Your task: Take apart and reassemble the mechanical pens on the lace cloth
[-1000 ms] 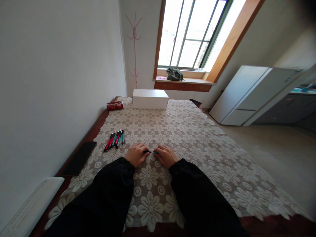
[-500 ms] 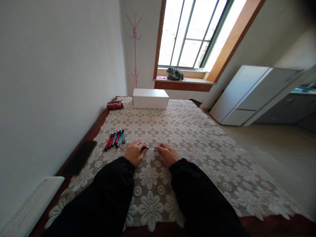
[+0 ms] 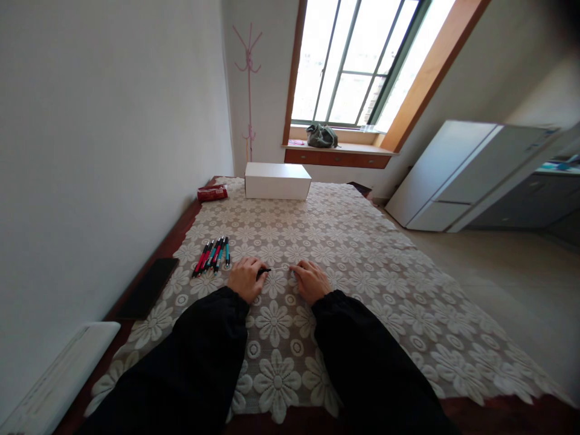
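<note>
Nearest the left sleeve's outer side is a long white object (image 3: 67,374), and beyond it, left of the left hand, a dark flat slab (image 3: 148,289). Red, black and teal pens (image 3: 212,257) lie in a loose row just beside that hand, with a red packet (image 3: 212,193) well past them. The left hand (image 3: 245,279) is closed around a black pen part (image 3: 263,272) — its tip pokes out toward the right hand. A thin pale rod (image 3: 280,269) runs from that tip across the gap between the hands, in front of a white box (image 3: 278,182) farther off. The right hand (image 3: 310,281), apart from the left, has its fingertips at the rod's far end — whether they grip it, I cannot tell. Floral lace cloth (image 3: 362,290) spreads beneath both hands.
</note>
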### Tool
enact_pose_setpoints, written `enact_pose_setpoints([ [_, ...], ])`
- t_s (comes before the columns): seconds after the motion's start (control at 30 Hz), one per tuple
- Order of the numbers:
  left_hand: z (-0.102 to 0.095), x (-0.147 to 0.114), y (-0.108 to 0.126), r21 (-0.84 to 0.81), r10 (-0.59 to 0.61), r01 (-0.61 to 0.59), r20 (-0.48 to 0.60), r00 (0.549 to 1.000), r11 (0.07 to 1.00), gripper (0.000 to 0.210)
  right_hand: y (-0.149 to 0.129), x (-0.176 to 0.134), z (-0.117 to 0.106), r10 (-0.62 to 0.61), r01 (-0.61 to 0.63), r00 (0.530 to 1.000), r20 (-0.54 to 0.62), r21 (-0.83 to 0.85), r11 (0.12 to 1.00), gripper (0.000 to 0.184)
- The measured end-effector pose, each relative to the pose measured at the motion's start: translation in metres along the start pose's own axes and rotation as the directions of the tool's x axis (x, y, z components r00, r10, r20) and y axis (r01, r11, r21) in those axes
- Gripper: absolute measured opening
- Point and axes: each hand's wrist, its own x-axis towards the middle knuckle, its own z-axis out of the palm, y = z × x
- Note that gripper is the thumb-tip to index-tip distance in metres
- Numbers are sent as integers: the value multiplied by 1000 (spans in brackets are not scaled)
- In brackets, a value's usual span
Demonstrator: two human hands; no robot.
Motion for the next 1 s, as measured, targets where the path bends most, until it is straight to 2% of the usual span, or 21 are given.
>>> enact_pose_setpoints([
  [0.13,1,0,-2,20,-9,9,-11,1000,1000,17,-1,0,-1,-15,15,1000,12,21,1000,35],
  [0.33,0,0,-1,4,8,-8,0,1000,1000,17,-6,1,-3,11,-10,1000,-20,85,996,20],
  [0.6,1,1,0,-46,104,-103,21,994,994,19,-8,2,-5,-174,174,985,-1,93,980,22],
  [0.77,0,0,2,-51,114,-112,36,993,992,21,-10,1,-10,-204,206,978,-35,46,978,30],
  [1.0,-2,0,3,-61,119,-115,63,991,991,22,-11,1,-11,-253,254,967,-23,25,967,35],
])
